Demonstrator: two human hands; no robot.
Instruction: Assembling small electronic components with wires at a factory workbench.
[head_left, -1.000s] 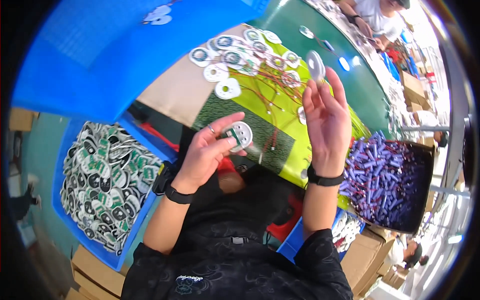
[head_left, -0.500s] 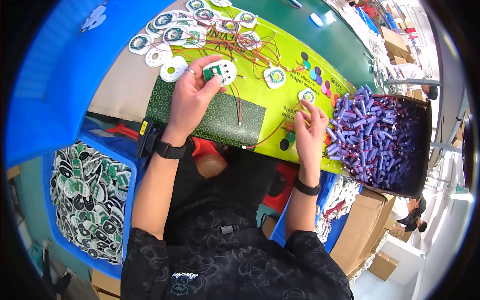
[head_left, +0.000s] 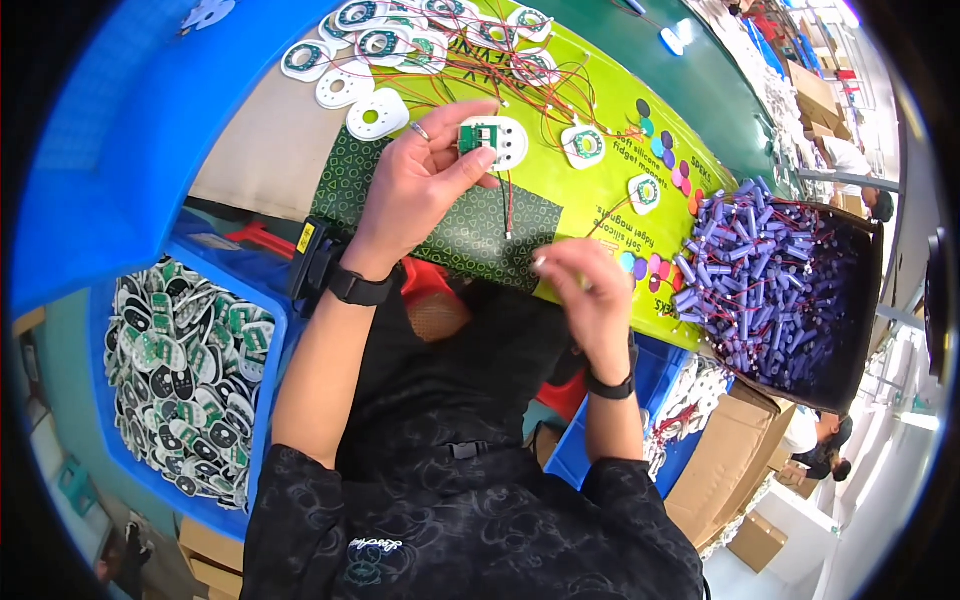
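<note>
My left hand (head_left: pixel 408 200) is closed on a white rounded plate with a green circuit board (head_left: pixel 512 146), thumb pressed on its near edge. A short red and black wire lead (head_left: pixel 510 208) hangs from that board toward the patterned dark green mat (head_left: pixel 475 235). To its right, my right hand (head_left: pixel 595 295) pinches a small white wire connector (head_left: pixel 540 262) between thumb and fingertips; the hand is slightly blurred. Behind it, a thin wire runs up toward a white plate with a ring-shaped green board (head_left: pixel 645 193). A similar ring board (head_left: pixel 583 146) lies farther back.
Several wired white plates (head_left: pixel 385 45) crowd the far left of the yellow-green sheet (head_left: pixel 560 90). At right, a dark box is heaped with purple cylindrical cells (head_left: pixel 745 275). A blue bin of circuit-board plates (head_left: pixel 185 390) stands at lower left; a brown carton (head_left: pixel 722 450) is lower right.
My right hand has come down and left from the ring board and now pinches the wire's end connector. The left hand still holds its plate; the whole view has shifted slightly.
</note>
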